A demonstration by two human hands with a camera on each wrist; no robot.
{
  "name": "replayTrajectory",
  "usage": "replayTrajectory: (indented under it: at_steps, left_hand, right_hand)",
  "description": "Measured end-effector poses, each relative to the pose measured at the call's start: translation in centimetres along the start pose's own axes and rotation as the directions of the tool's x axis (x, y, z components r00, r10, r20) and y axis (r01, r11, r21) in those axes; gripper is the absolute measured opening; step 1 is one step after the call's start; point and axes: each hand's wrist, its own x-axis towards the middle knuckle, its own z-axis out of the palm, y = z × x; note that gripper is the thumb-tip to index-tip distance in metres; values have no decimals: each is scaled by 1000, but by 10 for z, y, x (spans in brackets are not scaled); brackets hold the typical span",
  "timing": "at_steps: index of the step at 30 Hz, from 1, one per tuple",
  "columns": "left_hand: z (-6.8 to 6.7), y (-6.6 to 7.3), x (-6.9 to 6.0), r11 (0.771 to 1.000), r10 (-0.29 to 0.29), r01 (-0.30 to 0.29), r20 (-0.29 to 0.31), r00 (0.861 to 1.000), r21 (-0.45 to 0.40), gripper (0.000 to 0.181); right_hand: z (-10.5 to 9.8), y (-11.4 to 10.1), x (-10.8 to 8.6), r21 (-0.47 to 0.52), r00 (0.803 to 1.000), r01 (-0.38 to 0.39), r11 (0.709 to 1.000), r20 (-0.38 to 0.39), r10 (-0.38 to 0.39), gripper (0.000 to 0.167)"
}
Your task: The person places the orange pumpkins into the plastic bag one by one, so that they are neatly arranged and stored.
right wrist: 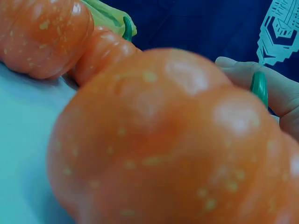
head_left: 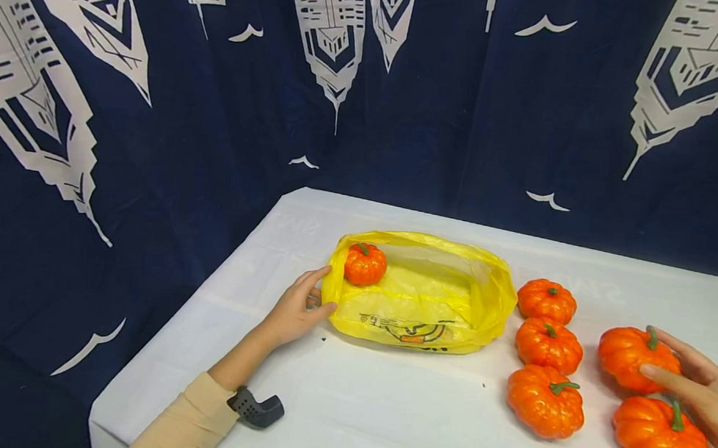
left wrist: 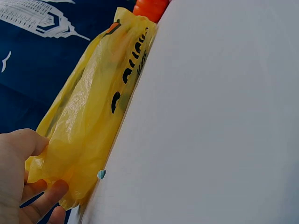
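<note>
A yellow plastic bag (head_left: 414, 326) lies with its mouth open on the white table. Inside its left end is a small orange pumpkin (head_left: 365, 265). My left hand (head_left: 297, 311) holds that end of the bag, thumb in front and fingers around the side; in the left wrist view the thumb and fingertips touch the yellow plastic (left wrist: 88, 121). On the right, my right hand (head_left: 712, 394) grips an orange pumpkin (head_left: 632, 359), thumb on its near side. Just in front sits another pumpkin (head_left: 663, 440), which fills much of the right wrist view and blocks most of the grip there.
A column of pumpkins stands right of the bag: a far one (head_left: 547, 301), a middle one (head_left: 548, 345) and a near one (head_left: 546, 402). The white table (head_left: 377, 411) ends at a dark blue curtain (head_left: 434, 151) with white building prints.
</note>
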Motion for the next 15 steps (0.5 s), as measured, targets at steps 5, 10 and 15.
replayTrajectory:
  at_steps: [5,10,15]
  left_hand:
    - [0,0,0,1000,10,-10,1,1000,-4,65]
    - [0,0,0,1000,9,-9,1,1000,-6,64]
    - [0,0,0,1000,8,-8,1,1000,-10,64]
  right_hand:
    - [1,-9,-1,32,1000,17,999,-14,-16,70]
    - [0,-14,-1,20,998,61,998,-35,-60,69]
    - [2,-20,-3,12,996,79,997,-48,-79,69]
